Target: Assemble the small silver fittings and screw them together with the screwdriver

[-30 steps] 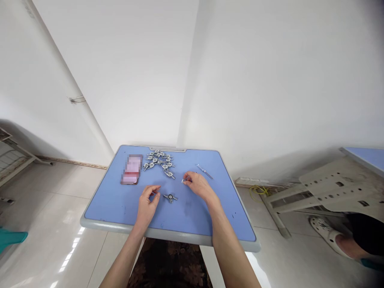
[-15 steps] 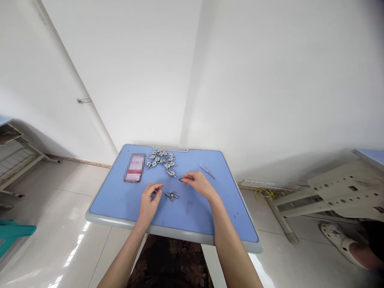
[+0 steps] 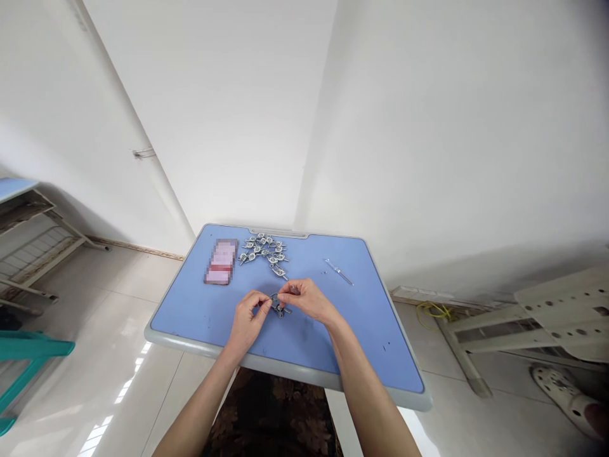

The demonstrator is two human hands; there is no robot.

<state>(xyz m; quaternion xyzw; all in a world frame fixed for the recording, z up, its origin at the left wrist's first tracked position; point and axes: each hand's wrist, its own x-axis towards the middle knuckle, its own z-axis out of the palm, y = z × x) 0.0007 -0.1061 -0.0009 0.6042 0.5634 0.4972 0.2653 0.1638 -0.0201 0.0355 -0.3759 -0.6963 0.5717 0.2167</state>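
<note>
Near the middle of the blue table point(image 3: 214, 319), my left hand point(image 3: 248, 317) and my right hand point(image 3: 307, 298) meet at their fingertips. A small dark ring-like part point(image 3: 274, 296) is pinched between them. Just below the fingertips lies a small metal piece point(image 3: 280, 310) with thin arms, partly covered by the fingers. Behind my hands is a loose group of several similar metal pieces point(image 3: 262, 248). The nearest of these point(image 3: 278, 271) lies just above my right fingertips.
A phone with a blurred screen point(image 3: 221, 261) lies at the table's left. A thin clear tool point(image 3: 339, 271) is at the right. A teal stool point(image 3: 35, 346) stands left on the floor; a person's shoe point(image 3: 561, 387) shows at the right.
My right hand has moved left and down with the small part, and my left hand has closed in beside it over the metal piece. The view has shifted slightly.
</note>
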